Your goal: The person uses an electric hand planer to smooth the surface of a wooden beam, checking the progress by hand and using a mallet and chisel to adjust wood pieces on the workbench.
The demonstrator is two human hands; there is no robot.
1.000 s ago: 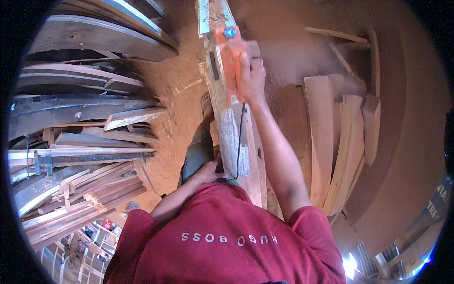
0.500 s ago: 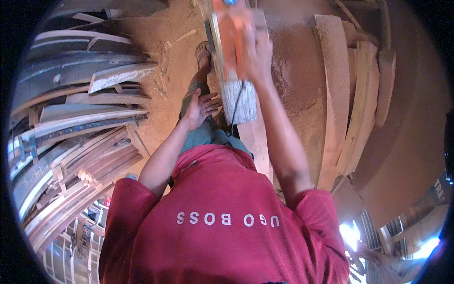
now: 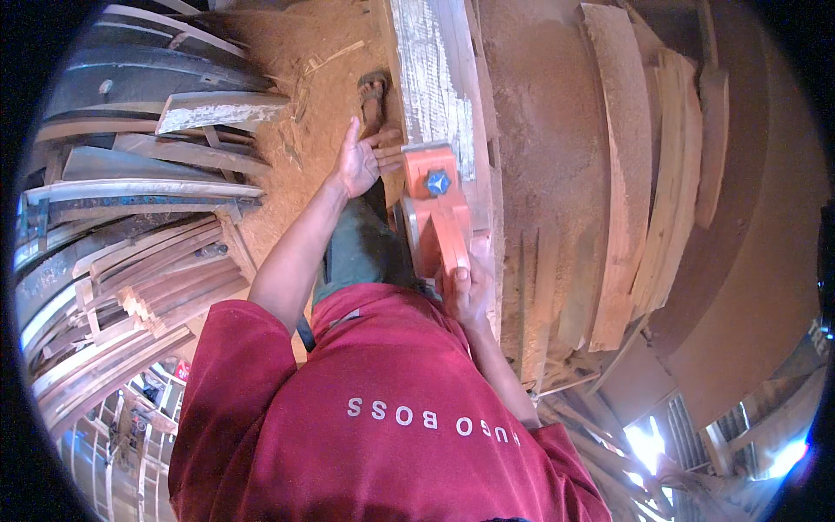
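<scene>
My right hand (image 3: 468, 294) grips the rear handle of an orange electric planer (image 3: 432, 158), which has a blue front knob. The planer rests on a long wooden plank (image 3: 432, 74) with a pale, weathered, partly planed face, close to my body. My left hand (image 3: 357, 163) is held out beside the plank's left edge, fingers spread, with nothing in it. Its fingertips come near the planer's front; whether they touch the plank I cannot tell.
Stacked boards and offcuts (image 3: 174, 187) crowd the left. On the right, several long rough planks (image 3: 617, 174) lie near a large brown sheet (image 3: 731, 287). Sawdust (image 3: 278, 174) covers the ground around my sandalled foot (image 3: 372, 91).
My right hand has drawn the planer back along the plank toward my body, baring the plank's far part. My left hand has shifted slightly forward, still spread.
</scene>
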